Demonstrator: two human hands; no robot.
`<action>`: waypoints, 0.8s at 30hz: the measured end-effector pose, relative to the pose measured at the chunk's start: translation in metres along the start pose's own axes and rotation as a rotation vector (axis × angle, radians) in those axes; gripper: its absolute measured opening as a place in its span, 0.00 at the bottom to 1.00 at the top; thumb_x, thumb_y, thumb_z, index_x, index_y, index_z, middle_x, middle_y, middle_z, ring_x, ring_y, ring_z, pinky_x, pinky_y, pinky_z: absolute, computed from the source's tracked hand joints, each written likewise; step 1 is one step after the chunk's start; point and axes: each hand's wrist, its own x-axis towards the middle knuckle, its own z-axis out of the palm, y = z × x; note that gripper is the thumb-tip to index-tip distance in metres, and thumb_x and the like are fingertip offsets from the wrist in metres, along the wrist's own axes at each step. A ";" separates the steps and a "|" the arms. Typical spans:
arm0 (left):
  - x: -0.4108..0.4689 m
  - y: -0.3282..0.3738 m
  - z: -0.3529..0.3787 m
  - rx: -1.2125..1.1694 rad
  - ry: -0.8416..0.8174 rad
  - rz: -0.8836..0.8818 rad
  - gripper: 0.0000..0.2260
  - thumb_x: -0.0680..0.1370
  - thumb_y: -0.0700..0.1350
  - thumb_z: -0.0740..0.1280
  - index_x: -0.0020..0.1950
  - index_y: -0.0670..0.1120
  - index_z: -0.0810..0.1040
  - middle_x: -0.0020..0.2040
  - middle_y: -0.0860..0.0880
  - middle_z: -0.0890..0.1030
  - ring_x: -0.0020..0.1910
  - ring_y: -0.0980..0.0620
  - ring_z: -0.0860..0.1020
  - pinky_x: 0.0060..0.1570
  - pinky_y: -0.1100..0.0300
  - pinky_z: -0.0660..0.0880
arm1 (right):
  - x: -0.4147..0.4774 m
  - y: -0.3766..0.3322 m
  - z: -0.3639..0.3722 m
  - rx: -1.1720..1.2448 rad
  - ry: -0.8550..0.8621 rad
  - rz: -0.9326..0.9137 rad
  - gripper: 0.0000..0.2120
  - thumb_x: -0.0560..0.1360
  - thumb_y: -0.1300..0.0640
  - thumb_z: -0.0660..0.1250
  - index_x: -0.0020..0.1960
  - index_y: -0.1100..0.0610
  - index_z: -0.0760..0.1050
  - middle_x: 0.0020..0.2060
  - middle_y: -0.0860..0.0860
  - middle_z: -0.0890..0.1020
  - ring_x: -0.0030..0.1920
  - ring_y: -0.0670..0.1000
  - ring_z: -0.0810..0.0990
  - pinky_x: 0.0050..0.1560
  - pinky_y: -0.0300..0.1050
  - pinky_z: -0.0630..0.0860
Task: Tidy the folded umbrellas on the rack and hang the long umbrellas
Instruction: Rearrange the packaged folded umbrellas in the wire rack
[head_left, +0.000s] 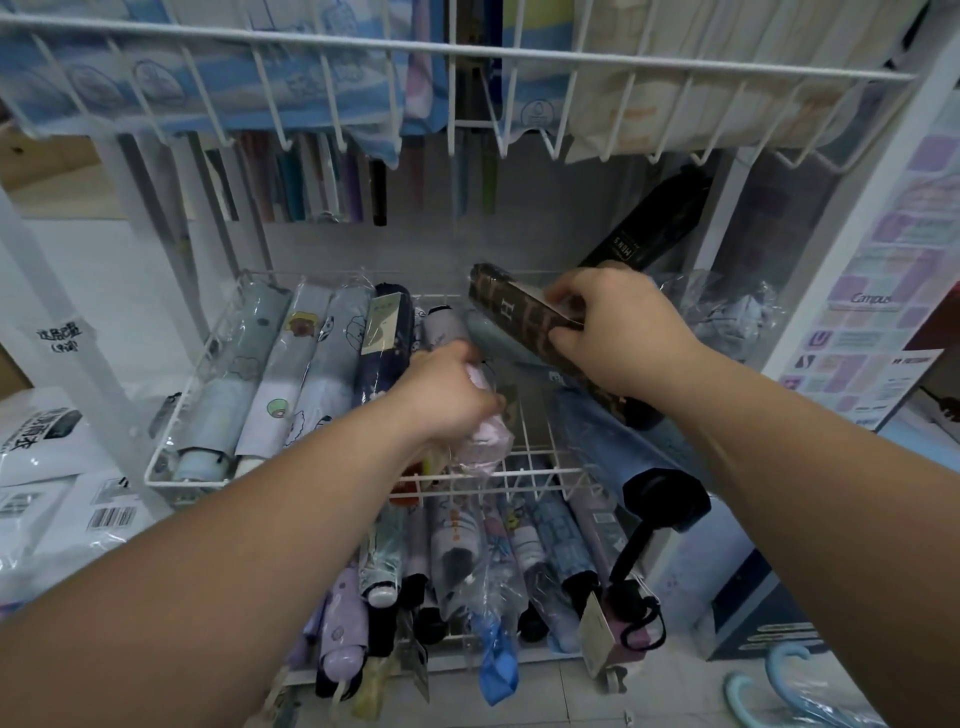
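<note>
Holding: right hand (618, 332) curled round brown monogrammed folded umbrella (511, 306), slanted across white wire basket (182, 485), beside the lengthwise-laid patterned umbrella row (311, 364); left hand (447, 389), nearer the row, grips pale pink plastic-wrapped folded umbrella (483, 441).

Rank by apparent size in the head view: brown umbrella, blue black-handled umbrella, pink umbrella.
1. Blue umbrella and brown umbrella: look alike; blue lies nearer, so unranked.
2. Pink umbrella: smallest showing, though the left hand covers much of it.
</note>
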 end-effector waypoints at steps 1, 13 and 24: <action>0.001 -0.002 -0.003 -0.007 -0.002 0.008 0.30 0.72 0.48 0.75 0.73 0.50 0.72 0.67 0.43 0.75 0.56 0.43 0.80 0.57 0.48 0.80 | -0.001 -0.002 -0.001 0.022 -0.004 0.010 0.18 0.73 0.54 0.70 0.63 0.50 0.79 0.58 0.54 0.80 0.57 0.56 0.79 0.61 0.51 0.76; -0.003 -0.010 -0.020 0.907 -0.040 0.230 0.29 0.77 0.67 0.61 0.76 0.57 0.67 0.71 0.46 0.74 0.69 0.39 0.70 0.67 0.44 0.68 | 0.003 -0.009 0.009 0.087 -0.065 0.168 0.14 0.74 0.54 0.70 0.59 0.48 0.80 0.49 0.47 0.80 0.57 0.55 0.79 0.63 0.57 0.74; 0.026 -0.035 -0.039 0.901 -0.243 0.214 0.39 0.67 0.71 0.70 0.77 0.66 0.62 0.79 0.57 0.63 0.77 0.45 0.63 0.74 0.32 0.56 | 0.005 -0.013 0.022 -0.017 -0.125 0.136 0.16 0.76 0.46 0.69 0.62 0.47 0.77 0.58 0.50 0.81 0.63 0.55 0.76 0.63 0.48 0.67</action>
